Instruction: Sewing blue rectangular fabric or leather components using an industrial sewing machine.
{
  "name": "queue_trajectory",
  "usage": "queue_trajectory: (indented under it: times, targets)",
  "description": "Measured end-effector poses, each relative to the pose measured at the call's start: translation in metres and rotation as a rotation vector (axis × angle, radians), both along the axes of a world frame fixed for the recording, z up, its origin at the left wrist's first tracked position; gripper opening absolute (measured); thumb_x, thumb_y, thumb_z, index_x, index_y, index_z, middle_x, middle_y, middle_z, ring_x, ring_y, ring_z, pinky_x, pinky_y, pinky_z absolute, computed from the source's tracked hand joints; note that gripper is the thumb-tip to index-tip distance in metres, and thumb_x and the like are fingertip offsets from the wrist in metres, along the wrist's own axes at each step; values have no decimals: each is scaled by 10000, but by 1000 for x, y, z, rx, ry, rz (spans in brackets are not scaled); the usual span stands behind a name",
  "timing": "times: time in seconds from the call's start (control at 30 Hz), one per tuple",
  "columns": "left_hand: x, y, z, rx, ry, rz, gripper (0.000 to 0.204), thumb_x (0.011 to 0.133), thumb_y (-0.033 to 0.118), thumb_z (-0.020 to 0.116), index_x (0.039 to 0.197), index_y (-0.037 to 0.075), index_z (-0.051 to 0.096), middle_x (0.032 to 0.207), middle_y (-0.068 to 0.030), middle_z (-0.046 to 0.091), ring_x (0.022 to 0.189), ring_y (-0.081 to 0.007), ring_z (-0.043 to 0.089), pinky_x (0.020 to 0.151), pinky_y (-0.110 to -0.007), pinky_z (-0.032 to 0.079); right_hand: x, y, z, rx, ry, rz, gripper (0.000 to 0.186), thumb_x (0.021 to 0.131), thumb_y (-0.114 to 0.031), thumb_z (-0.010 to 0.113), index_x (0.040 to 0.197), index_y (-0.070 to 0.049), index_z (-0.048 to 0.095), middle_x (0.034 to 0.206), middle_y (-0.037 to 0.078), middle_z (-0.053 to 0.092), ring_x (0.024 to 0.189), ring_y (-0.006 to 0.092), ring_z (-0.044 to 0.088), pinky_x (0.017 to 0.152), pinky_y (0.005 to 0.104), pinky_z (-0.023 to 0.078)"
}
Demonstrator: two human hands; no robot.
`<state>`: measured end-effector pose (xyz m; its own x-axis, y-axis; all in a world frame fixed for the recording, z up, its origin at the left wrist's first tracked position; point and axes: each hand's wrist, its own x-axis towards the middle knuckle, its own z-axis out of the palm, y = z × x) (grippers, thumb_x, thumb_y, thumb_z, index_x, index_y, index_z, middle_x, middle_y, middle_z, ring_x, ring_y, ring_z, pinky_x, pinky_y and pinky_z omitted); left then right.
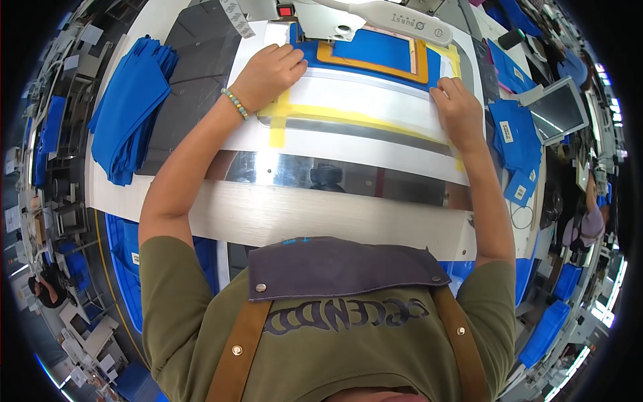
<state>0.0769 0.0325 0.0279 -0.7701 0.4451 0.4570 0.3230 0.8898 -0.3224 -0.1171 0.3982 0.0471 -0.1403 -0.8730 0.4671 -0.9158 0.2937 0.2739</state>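
A blue fabric piece (pixel 372 52) lies flat on a white sheet (pixel 362 94), under a rectangular orange frame (pixel 375 72). My left hand (pixel 271 72), with a beaded bracelet at the wrist, is closed at the fabric's near left corner. At the near right corner my right hand (pixel 459 110) is closed in a pinch, thumb against the fingers. Both hands seem to grip the fabric's edge, though the fingers partly hide the contact. Just beyond the frame's left side stands a white sewing machine head (pixel 328 23).
Yellow tape (pixel 348 116) runs across the sheet. Blue folded fabric pieces (pixel 130 107) are stacked on the left, and labelled blue pieces (pixel 516 134) lie on the right beside a monitor (pixel 556 110). A white lamp arm (pixel 402 19) overhangs the back. Blue bins (pixel 124 268) sit below the table.
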Motion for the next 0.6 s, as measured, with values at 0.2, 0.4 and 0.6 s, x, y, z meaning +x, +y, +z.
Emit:
queue_trajectory:
  times: [0.2,0.4,0.6]
  targets:
    - [15,4,2,57,-93,7,253,850,67,693,1098,36,736,1025,-56,668,1014,-220,659,882,-342,554,10,14,-8,-24,-91,-108,130,837,-43,711,964,-51,732,1042,43,687,1014,215,671,783,352,585]
    - [42,7,6,309,-176,148,424,922,122,691,1346,106,692,1307,-108,663,1235,-287,619,1002,-383,529,25,36,-7,-262,-431,-262,211,947,-79,699,1143,-49,769,1210,74,737,1141,273,669,922,379,567]
    - [29,18,1,405,-281,205,565,1011,384,653,1521,149,599,1617,-181,476,1563,-426,299,1264,-511,267,22,45,-17,-193,-448,-152,377,1041,-292,641,1356,-91,702,1527,142,565,1432,369,478,1186,476,369]
